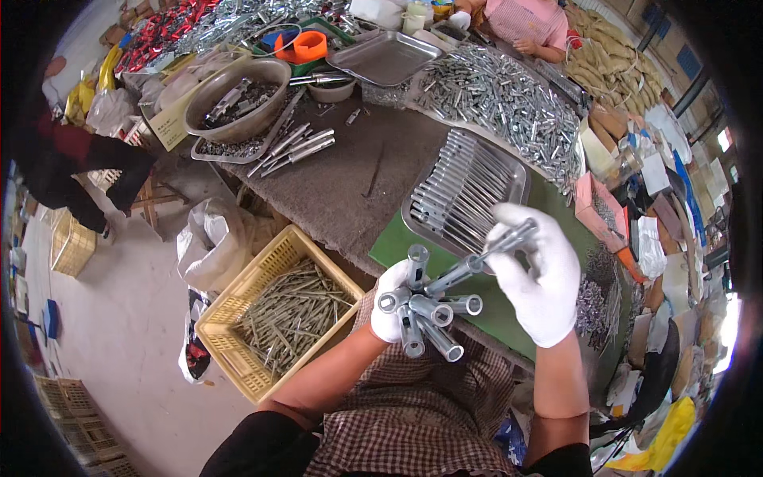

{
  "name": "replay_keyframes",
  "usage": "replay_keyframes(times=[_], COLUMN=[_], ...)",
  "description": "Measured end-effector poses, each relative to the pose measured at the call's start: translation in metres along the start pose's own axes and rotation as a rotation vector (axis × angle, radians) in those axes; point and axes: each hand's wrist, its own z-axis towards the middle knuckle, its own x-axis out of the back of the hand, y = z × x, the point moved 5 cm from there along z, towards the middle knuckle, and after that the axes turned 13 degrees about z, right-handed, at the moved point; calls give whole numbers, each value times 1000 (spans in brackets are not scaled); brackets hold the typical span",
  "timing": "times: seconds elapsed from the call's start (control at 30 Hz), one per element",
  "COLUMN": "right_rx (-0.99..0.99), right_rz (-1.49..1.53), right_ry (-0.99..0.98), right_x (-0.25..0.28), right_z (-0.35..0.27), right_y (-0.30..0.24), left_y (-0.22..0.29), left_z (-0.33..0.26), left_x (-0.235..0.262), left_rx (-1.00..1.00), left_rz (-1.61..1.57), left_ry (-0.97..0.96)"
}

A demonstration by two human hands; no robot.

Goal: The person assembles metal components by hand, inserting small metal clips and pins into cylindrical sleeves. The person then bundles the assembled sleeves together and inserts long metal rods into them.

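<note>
White gloves cover both of my hands. My left hand (386, 322) is closed around a bunch of silvery metal tubes (431, 309), whose hollow ends fan out in several directions. Between the fingers and thumb of my right hand (544, 280) is a single metal tube (517, 235), held at a slant. Its lower end comes close to a tube of the bunch; whether they touch I cannot tell. Just beyond my hands, a metal tray (525, 184) holds rows of slim metal rods with thicker tubular ends (469, 187). The tray rests on a green surface (391, 242).
A yellow plastic crate (218, 347) of thin metal strips stands at my left. Farther off are a big heap of metal parts (509, 99), a bare tray (385, 57), a basin (274, 75) and loose rods (298, 149). A pink bin (590, 211) stands right; a co-worker (528, 24) sits across.
</note>
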Motion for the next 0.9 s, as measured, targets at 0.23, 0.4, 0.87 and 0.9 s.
replay_keyframes(times=[0.23, 0.4, 0.87, 0.9], right_rx=[172, -114, -43, 69], right_rz=[-312, 125, -591, -749], right_ry=[-158, -300, -144, -140], right_x=[-10, -4, -25, -29], right_z=[4, 5, 41, 41], right_y=[-16, 7, 72, 79], left_y=[-3, -8, -11, -8], left_z=[2, 1, 3, 3], left_x=[1, -1, 3, -3], left_rx=[106, 222, 203, 210], left_rz=[-247, -305, -412, -412], left_ry=[-2, 49, -63, -71])
